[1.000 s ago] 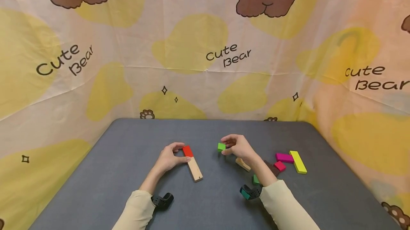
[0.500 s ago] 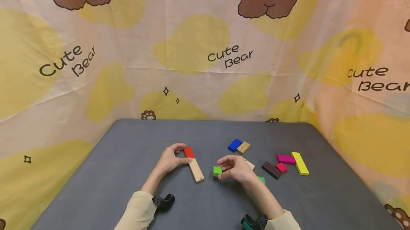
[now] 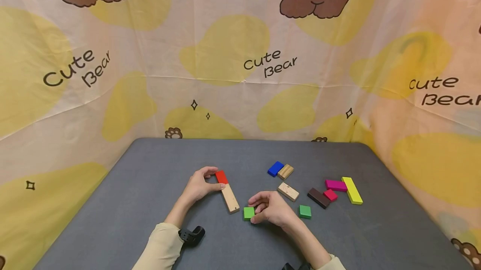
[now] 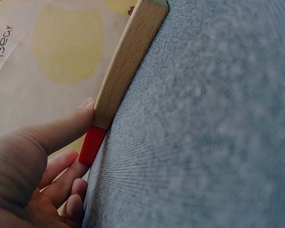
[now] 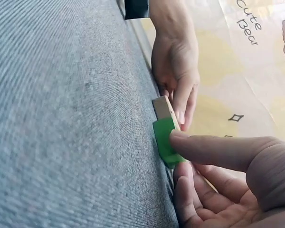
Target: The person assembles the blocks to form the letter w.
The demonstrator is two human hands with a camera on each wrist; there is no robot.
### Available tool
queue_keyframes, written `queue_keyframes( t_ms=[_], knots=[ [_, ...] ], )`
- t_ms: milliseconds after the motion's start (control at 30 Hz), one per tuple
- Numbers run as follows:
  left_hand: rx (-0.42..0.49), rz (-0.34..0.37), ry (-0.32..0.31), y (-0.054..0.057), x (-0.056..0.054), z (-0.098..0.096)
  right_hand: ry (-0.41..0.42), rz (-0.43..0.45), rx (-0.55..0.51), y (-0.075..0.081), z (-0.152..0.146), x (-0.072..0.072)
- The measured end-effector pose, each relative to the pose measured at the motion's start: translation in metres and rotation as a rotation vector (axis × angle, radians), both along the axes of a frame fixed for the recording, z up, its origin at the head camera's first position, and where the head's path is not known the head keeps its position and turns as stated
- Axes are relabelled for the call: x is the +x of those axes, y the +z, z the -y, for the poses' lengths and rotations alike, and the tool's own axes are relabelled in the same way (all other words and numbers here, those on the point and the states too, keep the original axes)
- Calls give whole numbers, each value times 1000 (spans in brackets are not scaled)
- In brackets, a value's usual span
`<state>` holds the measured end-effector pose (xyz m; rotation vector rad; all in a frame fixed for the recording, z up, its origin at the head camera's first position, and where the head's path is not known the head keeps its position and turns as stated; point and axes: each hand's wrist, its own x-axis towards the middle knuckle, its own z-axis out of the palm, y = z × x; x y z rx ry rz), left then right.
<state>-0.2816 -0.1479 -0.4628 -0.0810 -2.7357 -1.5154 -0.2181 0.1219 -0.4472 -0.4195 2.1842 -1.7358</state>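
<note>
Near the middle of the table, my left hand [image 3: 198,185] holds a small red block [image 3: 221,177] between its thumb and fingers. A longer natural-wood block [image 3: 230,199] lies end to end with it, and the thumb tip rests where the two meet. In the left wrist view the fingers touch the far end of the red block [image 4: 91,145]. My right hand [image 3: 272,208] pinches a bright green block [image 3: 249,213] low over the table, just right of the wooden block's near end. The right wrist view shows the thumb on that green block [image 5: 164,137].
Right of my right hand lie a pale wood block [image 3: 288,192], a darker green block [image 3: 305,212] and a dark brown block [image 3: 318,198]. Beyond are a blue block [image 3: 276,169] and a striped wood block [image 3: 286,172]. Crimson [image 3: 330,195], magenta [image 3: 336,185] and yellow [image 3: 352,190] blocks sit farther right.
My right hand has brought the bright green block toward me and slightly left, close to the wooden block's near end. My left hand has stayed at the red block.
</note>
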Motion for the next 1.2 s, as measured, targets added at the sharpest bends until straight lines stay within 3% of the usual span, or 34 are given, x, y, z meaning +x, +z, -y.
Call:
queue_keyframes(
  t_ms=[1200],
  knots=[
    [7,-19,-11,0,1,1,-8,-15,46,-4,10,2]
  ],
)
